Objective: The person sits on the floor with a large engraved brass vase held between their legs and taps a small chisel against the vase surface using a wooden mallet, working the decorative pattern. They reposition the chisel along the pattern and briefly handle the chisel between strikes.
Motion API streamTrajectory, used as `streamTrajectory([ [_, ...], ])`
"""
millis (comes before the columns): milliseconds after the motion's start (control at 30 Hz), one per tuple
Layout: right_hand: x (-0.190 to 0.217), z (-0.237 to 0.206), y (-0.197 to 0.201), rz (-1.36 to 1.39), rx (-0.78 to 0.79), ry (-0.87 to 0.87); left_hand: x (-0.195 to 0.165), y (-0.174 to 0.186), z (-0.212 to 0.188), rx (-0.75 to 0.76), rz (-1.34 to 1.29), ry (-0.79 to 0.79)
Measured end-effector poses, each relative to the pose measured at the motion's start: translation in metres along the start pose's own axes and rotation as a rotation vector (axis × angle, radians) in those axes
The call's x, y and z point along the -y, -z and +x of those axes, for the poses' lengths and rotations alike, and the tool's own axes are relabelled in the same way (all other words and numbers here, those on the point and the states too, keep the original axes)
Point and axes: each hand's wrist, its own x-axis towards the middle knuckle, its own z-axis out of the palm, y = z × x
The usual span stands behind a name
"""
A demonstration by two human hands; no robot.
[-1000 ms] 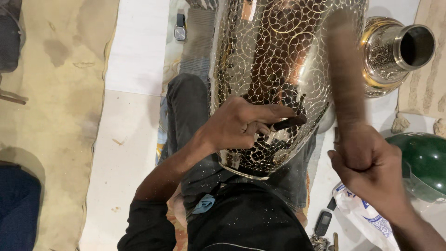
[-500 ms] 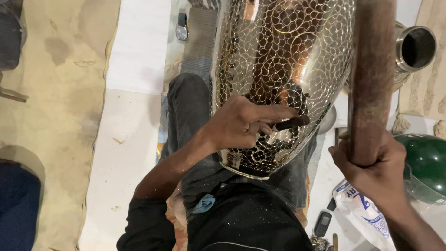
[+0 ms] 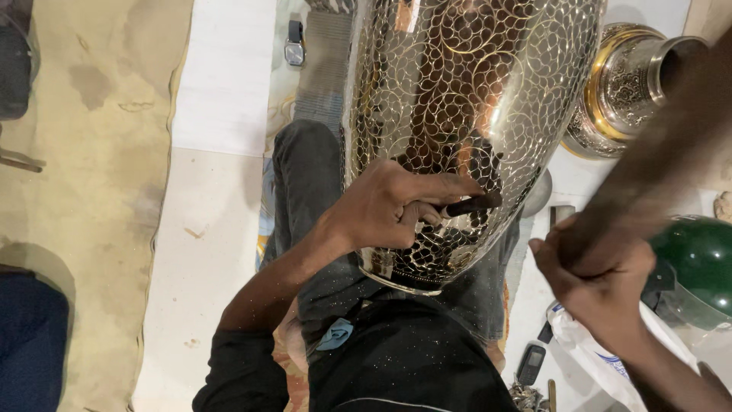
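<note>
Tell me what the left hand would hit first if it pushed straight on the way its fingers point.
The left hand already presses a dark chisel to the engraved metal vase; going on, it would meet that wall at once.

- I am seeing a white plastic package [image 3: 591, 351] with blue markings lying near right, beneath the right wrist.
- I am noticing a small dark phone [image 3: 531, 364], its screen unlit, lying just left of it.
- A smartwatch [image 3: 294, 51], its square screen greyish, is lying far left of centre.
</note>
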Motion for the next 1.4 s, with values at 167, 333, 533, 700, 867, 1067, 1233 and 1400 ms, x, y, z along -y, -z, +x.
streamTrajectory([
  [167, 0.0, -0.007, -0.012, -0.127, -0.048, -0.151, -0.003, 0.01, -0.002, 0.004, -0.03, 0.011],
  [333, 0.014, -0.001, -0.01, 0.069, -0.048, -0.082, -0.002, 0.016, -0.004, 0.003, 0.018, -0.001],
  [533, 0.007, -0.005, -0.023, 0.01, -0.151, -0.031, -0.002, 0.023, -0.01, -0.012, -0.007, -0.074],
  [700, 0.001, -0.005, -0.022, -0.098, -0.132, -0.01, -0.004, 0.025, -0.014, -0.056, -0.037, -0.031],
  [867, 0.007, 0.0, -0.014, -0.268, -0.009, -0.096, 0.0, 0.024, -0.013, -0.001, 0.011, -0.041],
  [1067, 0.011, 0.003, -0.02, -0.056, -0.146, 0.01, 0.007, 0.021, -0.017, -0.054, -0.059, -0.096],
  [1233, 0.024, 0.006, -0.01, -0.436, 0.117, -0.274, 0.005, 0.017, -0.014, -0.013, 0.071, -0.037],
  [1400, 0.036, 0.008, -0.012, 0.062, -0.004, 0.013, -0.009, 0.022, -0.012, -0.016, 0.027, -0.014],
])
